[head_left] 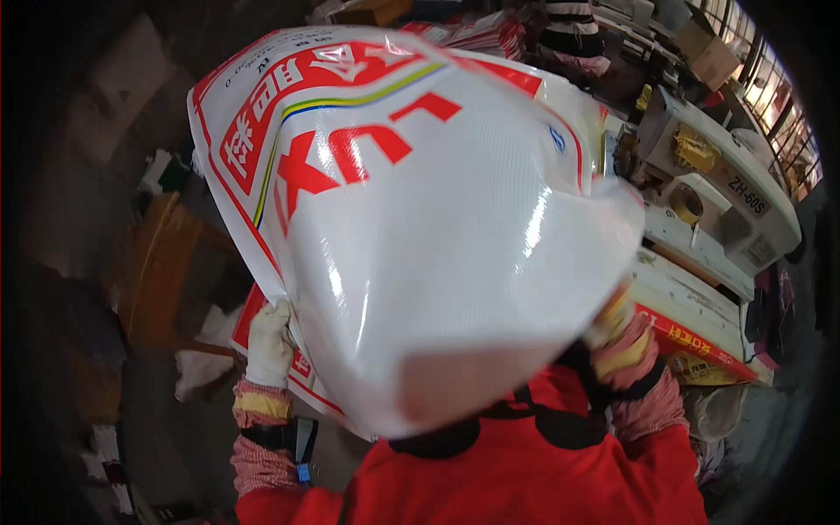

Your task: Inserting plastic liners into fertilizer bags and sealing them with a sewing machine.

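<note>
Nearest the head camera, a big glossy white sack (pixel 420 236) with red print billows in the air between the person's hands, in front of the red-clothed torso, hiding much of the view beyond. The white-gloved left hand (pixel 269 346) has thumb and fingers clamped on the sack's left edge, low down; that firm edge grip looks right for keeping the sheet taut. The right hand (pixel 611 319) is blurred and mostly behind the sack's lower right edge, so I cannot tell how its fingers stand. A matching pinch there, level with the left, would probably spread the sack evenly and limit folding. To the right, a white sewing machine (pixel 722 171) stands above a pale bench (pixel 700 289); keeping the sack clear of the bench's left edge should avoid a snag.
</note>
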`<action>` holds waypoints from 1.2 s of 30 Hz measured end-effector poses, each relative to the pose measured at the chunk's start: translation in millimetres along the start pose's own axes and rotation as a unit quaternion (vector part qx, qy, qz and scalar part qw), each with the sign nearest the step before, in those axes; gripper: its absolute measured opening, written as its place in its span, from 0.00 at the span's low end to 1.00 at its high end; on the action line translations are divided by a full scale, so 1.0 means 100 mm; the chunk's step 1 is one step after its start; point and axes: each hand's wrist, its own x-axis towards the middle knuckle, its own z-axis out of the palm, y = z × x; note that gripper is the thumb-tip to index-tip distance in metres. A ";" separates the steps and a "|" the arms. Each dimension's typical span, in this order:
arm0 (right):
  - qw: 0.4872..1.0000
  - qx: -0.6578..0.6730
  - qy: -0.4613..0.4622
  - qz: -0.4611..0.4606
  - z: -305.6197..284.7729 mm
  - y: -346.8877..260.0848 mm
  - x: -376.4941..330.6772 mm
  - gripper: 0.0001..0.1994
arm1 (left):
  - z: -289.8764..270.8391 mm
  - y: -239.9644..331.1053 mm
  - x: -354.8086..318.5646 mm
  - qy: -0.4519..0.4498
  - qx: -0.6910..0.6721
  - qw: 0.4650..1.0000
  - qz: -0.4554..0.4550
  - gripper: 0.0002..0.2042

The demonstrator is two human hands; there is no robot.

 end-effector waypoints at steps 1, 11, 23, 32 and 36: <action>0.999 0.025 0.027 -0.031 0.07 0.03 0.01 0.32 | 0.19 0.15 -0.06 0.122 0.013 0.992 -0.023 0.11; 0.958 0.092 0.247 0.111 0.52 1.19 1.53 0.27 | -0.71 -0.95 -1.30 0.445 0.223 0.867 0.027 0.10; 0.936 -0.040 0.120 0.328 0.37 1.21 2.00 0.32 | -0.87 -1.46 -1.60 0.380 0.074 0.921 -0.036 0.10; 0.957 -0.266 -0.068 0.093 0.50 2.07 1.95 0.25 | -0.99 -1.57 -2.01 0.440 -0.108 0.886 -0.099 0.10; 0.925 0.139 -0.004 0.352 -0.55 2.96 1.60 0.21 | -1.35 -2.15 -2.65 0.480 -0.097 0.857 -0.161 0.10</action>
